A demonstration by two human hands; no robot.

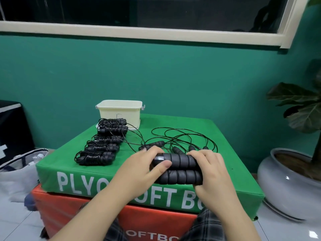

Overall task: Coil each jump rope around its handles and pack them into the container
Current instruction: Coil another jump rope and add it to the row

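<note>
Two black foam jump rope handles lie side by side near the front edge of the green box. My left hand grips their left end, thumb on top. My right hand grips their right end. Loose black rope loops over the box behind my hands, with other handles lying in it. Several coiled jump ropes sit in a row on the left. A cream plastic container stands at the back of the box; its inside is hidden.
The green soft plyo box rests on a red one. A potted plant in a grey pot stands at the right. A white bag lies on the floor at the left.
</note>
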